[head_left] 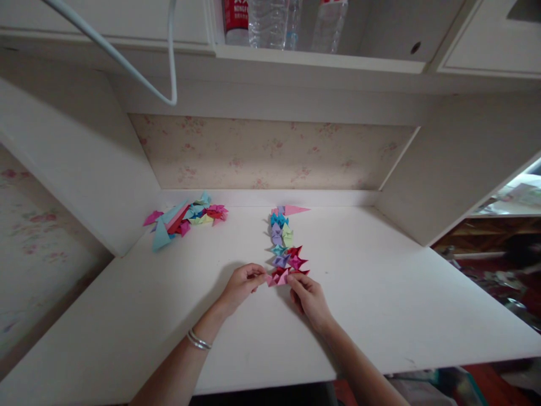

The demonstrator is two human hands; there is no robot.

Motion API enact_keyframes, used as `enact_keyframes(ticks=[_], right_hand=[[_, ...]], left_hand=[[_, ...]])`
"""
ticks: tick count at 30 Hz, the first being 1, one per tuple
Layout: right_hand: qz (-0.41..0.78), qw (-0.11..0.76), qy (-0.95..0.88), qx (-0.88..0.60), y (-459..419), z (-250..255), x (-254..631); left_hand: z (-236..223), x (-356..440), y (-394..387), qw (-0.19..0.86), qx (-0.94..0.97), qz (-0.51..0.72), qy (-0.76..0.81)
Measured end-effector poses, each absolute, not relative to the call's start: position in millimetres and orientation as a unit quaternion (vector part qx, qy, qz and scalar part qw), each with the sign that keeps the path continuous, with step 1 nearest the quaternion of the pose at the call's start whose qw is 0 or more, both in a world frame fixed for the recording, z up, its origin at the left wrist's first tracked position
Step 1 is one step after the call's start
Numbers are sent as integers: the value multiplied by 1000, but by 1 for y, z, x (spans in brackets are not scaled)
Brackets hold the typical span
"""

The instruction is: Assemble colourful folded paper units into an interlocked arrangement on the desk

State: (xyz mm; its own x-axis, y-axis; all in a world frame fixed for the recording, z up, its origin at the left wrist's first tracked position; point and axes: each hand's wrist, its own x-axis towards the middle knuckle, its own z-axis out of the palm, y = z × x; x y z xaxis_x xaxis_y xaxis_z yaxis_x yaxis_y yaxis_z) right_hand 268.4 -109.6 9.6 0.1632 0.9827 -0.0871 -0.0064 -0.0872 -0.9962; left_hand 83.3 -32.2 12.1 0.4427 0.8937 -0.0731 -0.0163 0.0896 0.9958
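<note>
Between my two hands a pink folded-paper piece (278, 279) lies at the near end of a column of folded-paper pieces. My left hand (244, 283) pinches its left tip between thumb and fingers. On the other side, my right hand (307, 296) grips its right edge with closed fingers. Red folded paper (302, 272) shows just behind my right fingertips. Farther up the column are a magenta piece (296, 261), purple pieces (276, 233), a pale green one (287, 235) and a blue one (279, 220). A long pink point (297, 210) sticks out rightward at the far end.
A heap of coloured folded paper (186, 217) rests at the back left of the white desk (380, 293). Clear plastic bottles (270, 22) stand on a shelf above. A white cable (127, 59) hangs at upper left. Side panels (456, 163) flank the desk.
</note>
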Motion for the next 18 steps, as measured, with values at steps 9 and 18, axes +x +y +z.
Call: enact_keyframes(ticks=[9, 18], right_hand=[[464, 500, -460, -569, -110, 8, 270], [470, 510, -438, -571, -108, 6, 269]], left_hand=[[10, 84, -31, 624, 571, 364, 390], [12, 83, -31, 638, 557, 359, 392]])
